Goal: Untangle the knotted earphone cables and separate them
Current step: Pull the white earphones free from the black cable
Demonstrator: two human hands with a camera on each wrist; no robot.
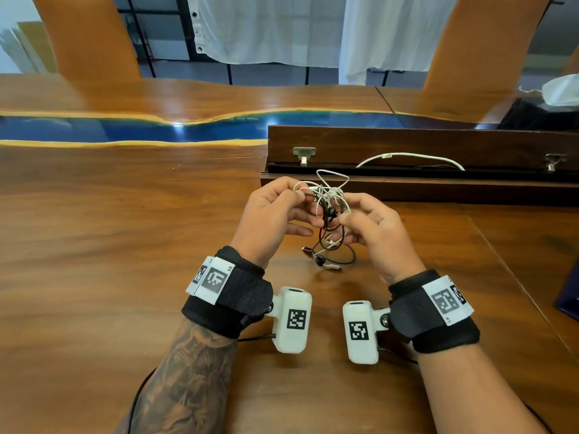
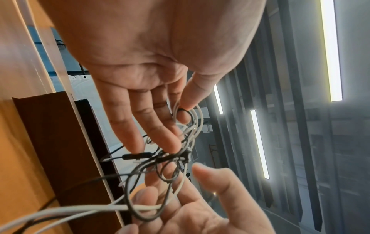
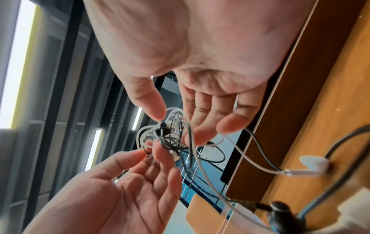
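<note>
Above the worktop [image 1: 125,230], a tangle [image 1: 329,198] of white and black earphone cables is held up between both hands. White strands at its upper left are pinched by thumb and forefinger of the left hand [image 1: 269,214], the other fingers [image 2: 158,134] lying nearly straight. The knot's right side is nipped by the curled thumb and forefinger of the right hand [image 1: 372,230]. Loose ends, a white earbud [image 3: 314,165] and a black plug [image 1: 308,251] are trailed onto the wood below. A wooden box [image 1: 407,145] is seen just behind.
</note>
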